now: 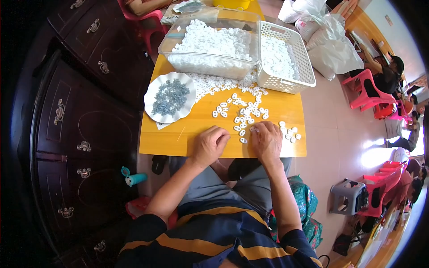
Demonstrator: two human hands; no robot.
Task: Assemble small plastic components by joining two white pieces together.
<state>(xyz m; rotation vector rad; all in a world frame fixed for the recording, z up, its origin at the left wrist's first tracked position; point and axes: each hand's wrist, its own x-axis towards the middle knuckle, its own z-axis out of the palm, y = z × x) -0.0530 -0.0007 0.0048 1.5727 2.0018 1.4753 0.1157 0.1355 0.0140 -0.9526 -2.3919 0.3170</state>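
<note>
My left hand (210, 144) rests at the table's front edge with its fingers curled together; what they hold, if anything, is hidden. My right hand (267, 138) bends down over the tabletop, thumb and fingertips closed about a small white oval piece (254, 129). Between and beyond the hands lie many loose white oval pieces with dark holes (243, 119). Another small group of white pieces (292, 134) sits just right of my right hand. To the far left, a white scalloped plate (149, 106) carries a heap of small grey parts (172, 96).
A clear plastic bin (210, 67) and a white perforated basket (286, 85), both full of white pieces, stand at the table's far side. Dark cabinets (89, 134) line the left. White sacks (333, 49), pink chairs (368, 91) and other people are to the right.
</note>
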